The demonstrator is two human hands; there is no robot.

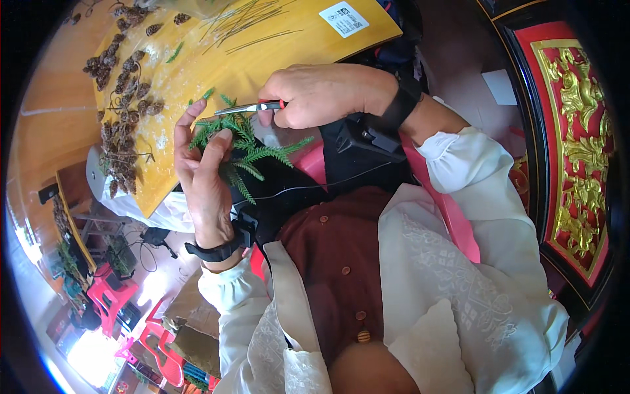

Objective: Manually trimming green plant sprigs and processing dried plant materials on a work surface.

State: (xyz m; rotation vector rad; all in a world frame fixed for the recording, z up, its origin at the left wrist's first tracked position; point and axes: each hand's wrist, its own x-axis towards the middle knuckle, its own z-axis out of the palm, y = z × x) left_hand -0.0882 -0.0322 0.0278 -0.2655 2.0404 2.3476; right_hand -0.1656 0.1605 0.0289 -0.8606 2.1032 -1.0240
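In the head view, the left hand [205, 172] held a green sprig [252, 152] upright, its fingers [187, 125] curled around the stems with the thumb pressing them against the palm. The sprig sat just near of the yellow counter [275, 56], over the person's lap. The right hand [325, 95] was closed on red-handled scissors [249, 108], whose blades pointed left and met the top of the sprig; whether the blades were apart or together could not be told (they were too thin in the picture). The step in hand looked like trimming the sprig's tips. The next cut would seem to call for a steady left grip and blades kept clear of the left fingertips. Brown cones [125, 85] lay scattered on the far left of the counter, and thin green stalks [246, 23] lay farther off.
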